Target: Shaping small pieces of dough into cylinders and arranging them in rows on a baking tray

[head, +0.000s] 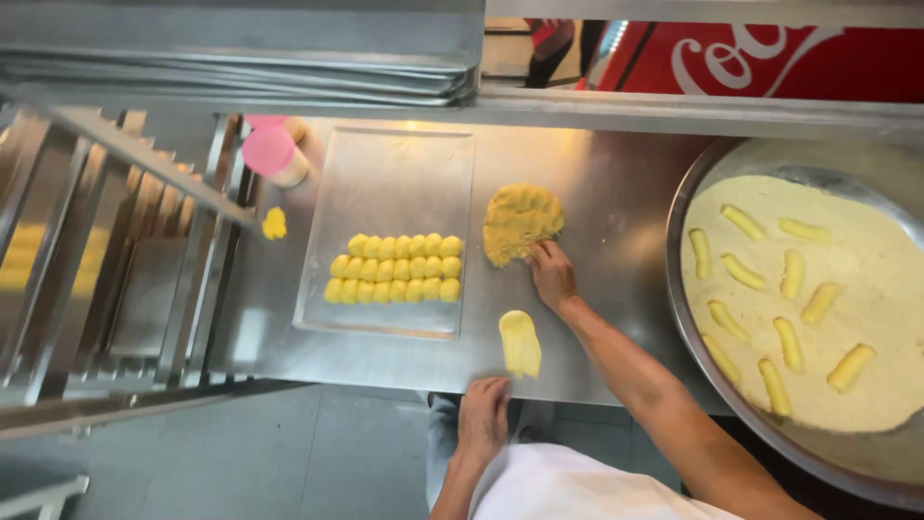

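Right hand point(551, 273) digs its curled fingers into the near edge of the yellow dough lump point(520, 221) mid-counter, pinching off a portion it seems, while the left hand point(483, 412), fingers together, rests flat on the counter's point(616, 193) front edge below a flattened dough piece point(520, 342), so shaping likely needs both hands.

Bare steel lay open between my left hand point(483, 416) and my right hand point(551, 273), broken only by a small flattened dough piece point(520, 343). The dough mound point(520, 222) blocked the way ahead of my right hand. To the left the baking tray point(385, 173) with its rows of dough pieces point(395, 269) closed that side; the big flour pan point(679, 207) walled off the right.
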